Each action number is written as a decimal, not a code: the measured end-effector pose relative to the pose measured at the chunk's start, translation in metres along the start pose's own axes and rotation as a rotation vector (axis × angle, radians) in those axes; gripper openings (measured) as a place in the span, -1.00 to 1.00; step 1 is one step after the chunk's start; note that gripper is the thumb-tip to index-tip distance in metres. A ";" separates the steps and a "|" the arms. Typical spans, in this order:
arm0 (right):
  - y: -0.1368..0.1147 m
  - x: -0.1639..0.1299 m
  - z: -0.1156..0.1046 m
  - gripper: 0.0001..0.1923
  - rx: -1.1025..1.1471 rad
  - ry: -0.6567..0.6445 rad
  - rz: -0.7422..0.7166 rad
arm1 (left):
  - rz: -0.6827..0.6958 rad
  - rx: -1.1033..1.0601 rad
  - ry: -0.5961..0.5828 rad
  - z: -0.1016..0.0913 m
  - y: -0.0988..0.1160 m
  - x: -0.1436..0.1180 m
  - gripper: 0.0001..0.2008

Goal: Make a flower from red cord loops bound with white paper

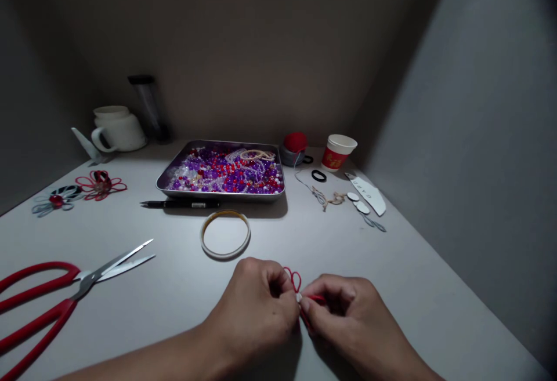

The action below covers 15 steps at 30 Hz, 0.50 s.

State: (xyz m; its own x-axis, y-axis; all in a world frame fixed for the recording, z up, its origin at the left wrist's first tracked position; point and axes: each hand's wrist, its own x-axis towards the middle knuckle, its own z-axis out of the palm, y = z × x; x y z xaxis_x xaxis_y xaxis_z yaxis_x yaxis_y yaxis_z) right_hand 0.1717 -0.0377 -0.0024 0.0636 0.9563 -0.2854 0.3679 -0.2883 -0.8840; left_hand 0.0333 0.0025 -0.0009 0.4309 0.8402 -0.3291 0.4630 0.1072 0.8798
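My left hand point(256, 305) and my right hand point(348, 317) meet low on the table, fingertips pinched together on a thin red cord point(295, 278). The cord forms small loops that stick up between the two hands. Part of it runs under my right fingers and is hidden. Just beyond the hands lies a flat roll of clear tape point(225, 233).
Open red-handled scissors point(65, 300) lie at the left. A metal tray point(217, 192) of purple, red and clear beads stands mid-table, a black pen point(180, 203) before it. Red and pale cord flowers point(99, 184) lie far left; a paper cup point(338, 152), white mug point(117, 129) and pincushion point(294, 148) stand behind.
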 end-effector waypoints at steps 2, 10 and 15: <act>-0.001 0.001 0.000 -0.85 0.001 0.002 0.001 | 0.008 0.000 0.000 0.000 0.000 0.000 -0.86; -0.001 -0.001 -0.001 -0.86 0.018 -0.021 -0.030 | 0.025 -0.058 -0.031 0.001 -0.002 -0.001 -0.85; 0.003 0.000 -0.004 -0.83 0.075 -0.123 -0.063 | 0.043 -0.014 -0.004 0.003 -0.002 -0.004 -0.83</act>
State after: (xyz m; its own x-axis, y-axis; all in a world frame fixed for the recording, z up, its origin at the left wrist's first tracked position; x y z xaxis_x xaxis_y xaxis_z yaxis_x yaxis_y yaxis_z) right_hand 0.1763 -0.0381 -0.0037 -0.0728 0.9607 -0.2678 0.2967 -0.2355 -0.9255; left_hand 0.0333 -0.0024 -0.0026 0.4532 0.8421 -0.2923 0.4335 0.0783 0.8977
